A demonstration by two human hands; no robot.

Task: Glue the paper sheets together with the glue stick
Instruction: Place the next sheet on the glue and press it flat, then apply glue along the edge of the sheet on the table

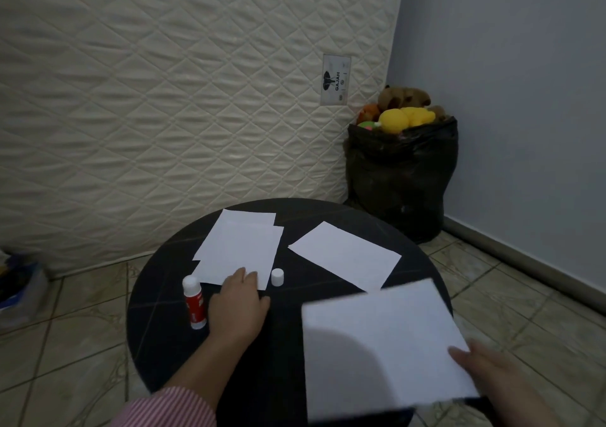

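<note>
glue stick (194,303) just beside left hand (238,308)

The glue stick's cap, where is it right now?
The cap stands on the round black table, by the paper stack's near right corner, just beyond the left hand.

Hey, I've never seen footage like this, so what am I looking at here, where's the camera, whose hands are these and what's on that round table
There is no machine: this is one picture from a camera worn on a person's head, looking forward and down at their own hands. The left hand presses flat on the near edge of a stack of white sheets on a round black table. The right hand holds up another white sheet, blurred, so probably moving. Another sheet lies flat further back. A glue stick stands open, and its white cap stands to the right of the stack. Behind are a quilted mattress and a black bag of soft toys.
</note>
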